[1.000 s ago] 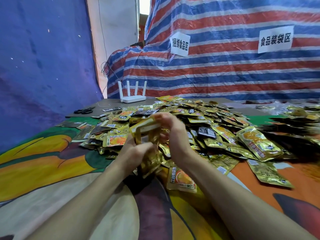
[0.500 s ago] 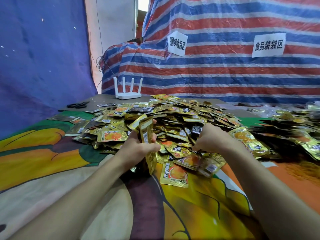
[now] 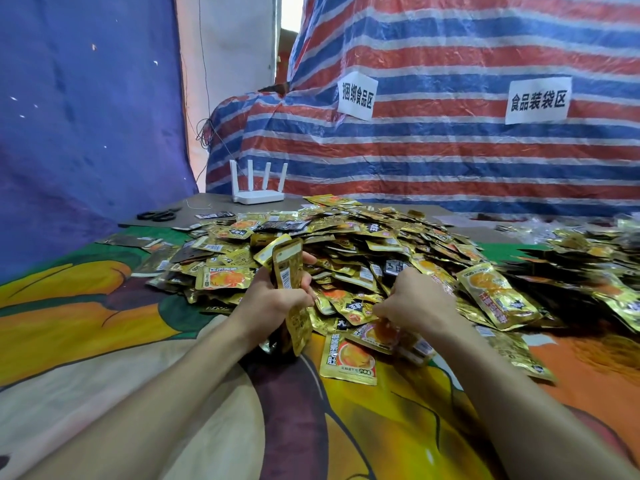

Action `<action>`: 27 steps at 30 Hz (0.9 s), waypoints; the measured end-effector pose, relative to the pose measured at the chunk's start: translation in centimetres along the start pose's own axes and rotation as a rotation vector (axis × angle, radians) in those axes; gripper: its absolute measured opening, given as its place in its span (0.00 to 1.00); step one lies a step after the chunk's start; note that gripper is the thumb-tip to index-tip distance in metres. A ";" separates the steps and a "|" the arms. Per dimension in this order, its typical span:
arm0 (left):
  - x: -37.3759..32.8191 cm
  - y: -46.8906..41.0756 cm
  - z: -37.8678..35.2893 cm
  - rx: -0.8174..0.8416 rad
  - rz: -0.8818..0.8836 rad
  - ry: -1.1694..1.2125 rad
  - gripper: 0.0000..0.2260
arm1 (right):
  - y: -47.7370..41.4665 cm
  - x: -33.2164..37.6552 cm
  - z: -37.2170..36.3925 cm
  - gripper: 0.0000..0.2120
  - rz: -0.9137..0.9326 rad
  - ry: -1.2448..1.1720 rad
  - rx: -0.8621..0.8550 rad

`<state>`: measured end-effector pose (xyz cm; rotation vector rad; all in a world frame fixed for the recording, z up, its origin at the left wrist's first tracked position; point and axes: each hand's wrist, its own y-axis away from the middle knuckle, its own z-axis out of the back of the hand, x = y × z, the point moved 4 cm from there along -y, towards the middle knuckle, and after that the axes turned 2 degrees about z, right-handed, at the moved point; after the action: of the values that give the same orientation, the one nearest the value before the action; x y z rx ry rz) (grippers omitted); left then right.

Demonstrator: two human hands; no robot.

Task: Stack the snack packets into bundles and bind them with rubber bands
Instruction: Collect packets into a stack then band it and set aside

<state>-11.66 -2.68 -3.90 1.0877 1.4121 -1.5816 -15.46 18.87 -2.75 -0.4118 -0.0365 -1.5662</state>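
Observation:
A big heap of gold snack packets (image 3: 363, 244) covers the middle of the table. My left hand (image 3: 273, 299) grips an upright stack of packets (image 3: 289, 268) at the heap's near edge. To its right, my right hand (image 3: 412, 303) is closed on a packet (image 3: 377, 334) at the front of the heap, knuckles up. One loose packet (image 3: 348, 358) lies flat just in front of both hands. No rubber band is visible.
A colourful printed cloth (image 3: 104, 323) covers the table. Scissors (image 3: 157, 214) and a white router (image 3: 258, 195) sit at the far left edge. A second dark heap of packets (image 3: 588, 265) lies at the right. Striped tarpaulin (image 3: 450, 150) hangs behind.
My right hand left the stack, swung right to the heap's front and now pinches a packet there. My left hand kept the stack upright.

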 end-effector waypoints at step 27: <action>-0.8 0.1 -1.0 0.333 0.348 0.700 0.19 | 2.4 3.4 1.0 0.06 0.389 -1.519 0.466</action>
<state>-11.17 -1.74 -3.23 2.1081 1.2843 -1.2512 -12.85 15.76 -1.46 -1.0573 -1.3614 -0.5308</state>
